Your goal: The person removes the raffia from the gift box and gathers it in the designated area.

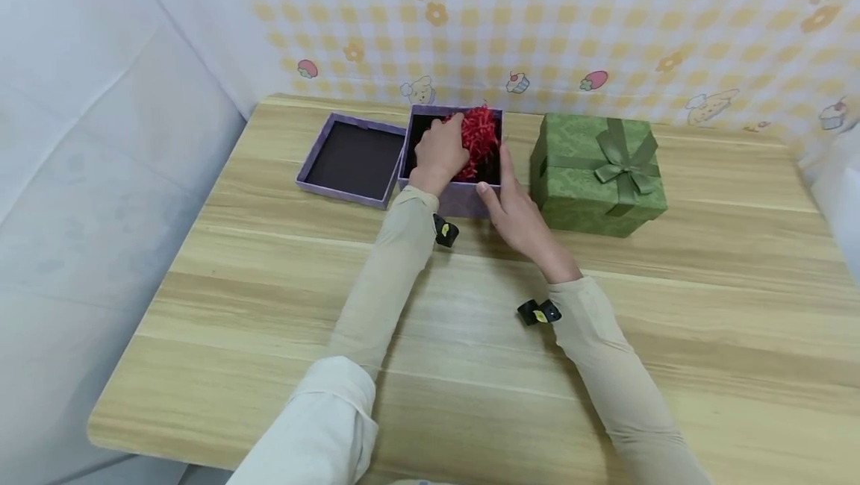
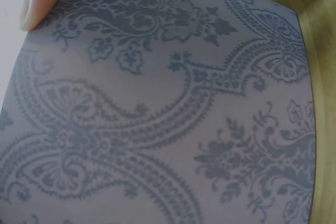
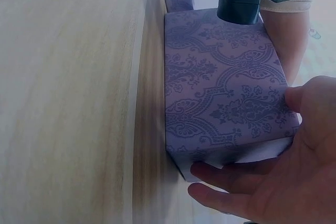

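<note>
A purple box (image 1: pixel 460 200) stands open at the back of the table, dark inside, with a damask pattern visible in the right wrist view. Red shredded paper (image 1: pixel 478 134) fills its right part. My left hand (image 1: pixel 440 151) reaches over the front rim, fingers bent down into the shreds, fingertips partly hidden. In the left wrist view, the patterned front wall (image 2: pixel 157 103) fills most of the picture. My right hand (image 1: pixel 516 209) grips the box's front right corner, its thumb on the front wall and its fingers (image 3: pixel 226 200) along the right side.
Left of the box lies its purple lid (image 1: pixel 352 160), black inside facing up. A green gift box (image 1: pixel 601 171) with a ribbon bow stands to the right. Behind the wooden table (image 1: pixel 282 283) hangs a yellow checked cloth (image 1: pixel 470 30).
</note>
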### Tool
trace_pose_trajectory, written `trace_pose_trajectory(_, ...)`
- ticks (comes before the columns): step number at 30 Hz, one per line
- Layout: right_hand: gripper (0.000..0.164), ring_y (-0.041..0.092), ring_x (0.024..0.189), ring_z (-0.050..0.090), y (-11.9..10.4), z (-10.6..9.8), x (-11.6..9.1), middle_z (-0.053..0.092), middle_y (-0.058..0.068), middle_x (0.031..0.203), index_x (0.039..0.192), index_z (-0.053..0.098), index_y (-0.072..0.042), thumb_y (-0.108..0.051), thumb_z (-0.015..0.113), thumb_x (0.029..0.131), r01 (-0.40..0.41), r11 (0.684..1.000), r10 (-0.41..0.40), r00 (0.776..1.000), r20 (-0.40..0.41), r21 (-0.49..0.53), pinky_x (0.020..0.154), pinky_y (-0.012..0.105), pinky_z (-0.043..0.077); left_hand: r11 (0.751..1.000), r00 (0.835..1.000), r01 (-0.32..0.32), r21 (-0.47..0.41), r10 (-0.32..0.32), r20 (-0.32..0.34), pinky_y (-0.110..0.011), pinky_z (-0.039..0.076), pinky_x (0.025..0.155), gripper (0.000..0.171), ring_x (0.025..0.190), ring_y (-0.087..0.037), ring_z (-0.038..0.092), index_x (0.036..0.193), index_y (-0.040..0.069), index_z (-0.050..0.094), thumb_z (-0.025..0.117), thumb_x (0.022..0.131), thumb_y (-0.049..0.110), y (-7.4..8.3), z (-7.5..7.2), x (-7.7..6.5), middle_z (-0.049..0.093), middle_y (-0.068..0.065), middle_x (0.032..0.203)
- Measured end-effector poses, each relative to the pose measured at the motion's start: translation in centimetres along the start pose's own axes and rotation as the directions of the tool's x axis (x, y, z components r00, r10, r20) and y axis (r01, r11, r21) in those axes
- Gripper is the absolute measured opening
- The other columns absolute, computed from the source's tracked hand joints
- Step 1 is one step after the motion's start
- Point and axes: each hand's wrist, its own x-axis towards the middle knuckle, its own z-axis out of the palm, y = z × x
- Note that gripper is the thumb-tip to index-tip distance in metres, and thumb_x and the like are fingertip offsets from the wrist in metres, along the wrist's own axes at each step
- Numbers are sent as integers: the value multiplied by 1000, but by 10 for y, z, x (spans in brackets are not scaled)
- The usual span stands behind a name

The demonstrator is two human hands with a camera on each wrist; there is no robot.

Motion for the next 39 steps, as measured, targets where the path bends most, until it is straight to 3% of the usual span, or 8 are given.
trace_pose_trajectory(5,72,34,135,22,-1,1,0,6,14,153,148,-15,-19,-49,28,98,1,1000,-1,1000,1,-5,105,49,24,1000,998,-7,-23,6,-56,-48,47,83,56,108,-34,52,141,18,39,61,89,23,-2,-3,-1,49,-17,126)
trace_pose_trajectory(16,71,38,129,32,-1,1,0,8,16,153,148,-15,-19,-43,31,100,-13,1000,13,1000,-4,-1,101,51,29,999,996,-35,-4,35,-88,-47,48,80,52,106,-34,54,139,18,42,59,89,22,1,-15,-4,51,-17,123)
trace_pose_trajectory(25,71,36,132,28,-1,0,1,11,18,152,148,-15,-18,-44,30,100,-8,1000,8,1000,3,-6,102,49,28,997,992,-73,32,75,-100,-50,47,81,59,107,-36,54,144,20,36,58,89,22,5,-34,-8,49,-16,128)
trace_pose_trajectory(31,72,36,132,29,0,0,0,15,21,151,148,-16,-20,-50,27,98,-12,1000,12,1000,6,-12,102,50,29,991,982,-116,66,125,-143,-47,48,82,60,104,-36,54,144,16,36,59,88,19,9,-52,-17,51,-18,125)
trace_pose_trajectory(39,73,36,132,29,1,1,-1,14,20,151,148,-13,-15,-49,28,98,-2,1000,2,1000,4,0,101,50,29,980,968,-177,90,190,-163,-46,44,89,61,110,-34,51,144,13,36,60,88,18,12,-73,-30,50,-18,126)
